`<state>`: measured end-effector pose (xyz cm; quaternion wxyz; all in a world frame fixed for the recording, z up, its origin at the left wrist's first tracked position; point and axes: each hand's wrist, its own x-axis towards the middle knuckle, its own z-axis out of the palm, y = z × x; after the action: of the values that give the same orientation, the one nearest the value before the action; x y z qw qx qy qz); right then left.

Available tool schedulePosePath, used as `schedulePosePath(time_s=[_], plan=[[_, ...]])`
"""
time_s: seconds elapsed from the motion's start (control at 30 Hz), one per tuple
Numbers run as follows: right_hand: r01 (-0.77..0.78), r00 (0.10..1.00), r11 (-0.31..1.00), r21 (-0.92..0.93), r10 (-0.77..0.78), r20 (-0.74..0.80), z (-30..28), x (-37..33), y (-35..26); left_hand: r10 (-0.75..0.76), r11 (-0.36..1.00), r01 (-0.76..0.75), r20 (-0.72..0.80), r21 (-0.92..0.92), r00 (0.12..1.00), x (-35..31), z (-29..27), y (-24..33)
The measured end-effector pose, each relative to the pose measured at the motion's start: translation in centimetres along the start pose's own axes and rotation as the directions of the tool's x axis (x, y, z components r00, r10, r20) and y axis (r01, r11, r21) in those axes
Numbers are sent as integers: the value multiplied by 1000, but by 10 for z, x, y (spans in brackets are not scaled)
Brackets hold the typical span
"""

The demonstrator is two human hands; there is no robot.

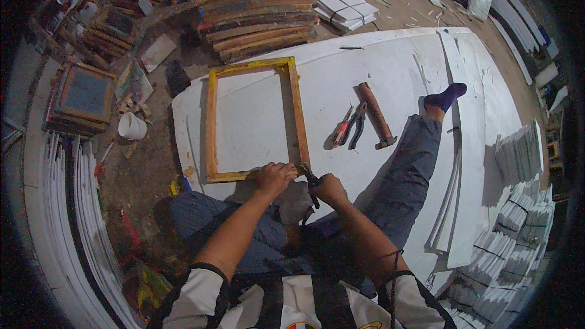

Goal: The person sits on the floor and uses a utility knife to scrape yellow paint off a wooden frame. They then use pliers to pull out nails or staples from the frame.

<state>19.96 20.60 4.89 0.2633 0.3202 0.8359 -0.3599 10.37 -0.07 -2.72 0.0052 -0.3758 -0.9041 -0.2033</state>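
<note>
A yellow-painted wooden frame (212, 109) lies on a large white board (341, 183) in front of me. My left hand (275, 179) is closed over its near rail, close to the near right corner. At that corner, my right hand (329, 191) grips a dark-handled pair of pliers (311, 178), with the jaws against the wood. Exactly what the jaws hold is too small to tell. To the right lie a hammer (376, 113) with a brown handle, black-handled pliers (358, 128) and a slim red-handled tool (342, 129).
My outstretched leg (402, 170) crosses the board at right. Stacked wooden frames (256, 6) stand beyond it, beside a tied white bundle (346, 11). A white bucket (131, 126) sits at left. Bundled white strips (512, 213) line the right, and long white strips (70, 207) the left.
</note>
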Motion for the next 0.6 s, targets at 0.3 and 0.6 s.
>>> schedulePosePath(time_s=[0.3, 0.6], plan=[[188, 974, 934, 305, -216, 61, 26, 19, 45, -65, 998, 64, 101, 17, 993, 9, -29, 26], [-1, 968, 724, 689, -173, 183, 50, 10, 39, -29, 999, 30, 44, -15, 999, 4, -4, 8]])
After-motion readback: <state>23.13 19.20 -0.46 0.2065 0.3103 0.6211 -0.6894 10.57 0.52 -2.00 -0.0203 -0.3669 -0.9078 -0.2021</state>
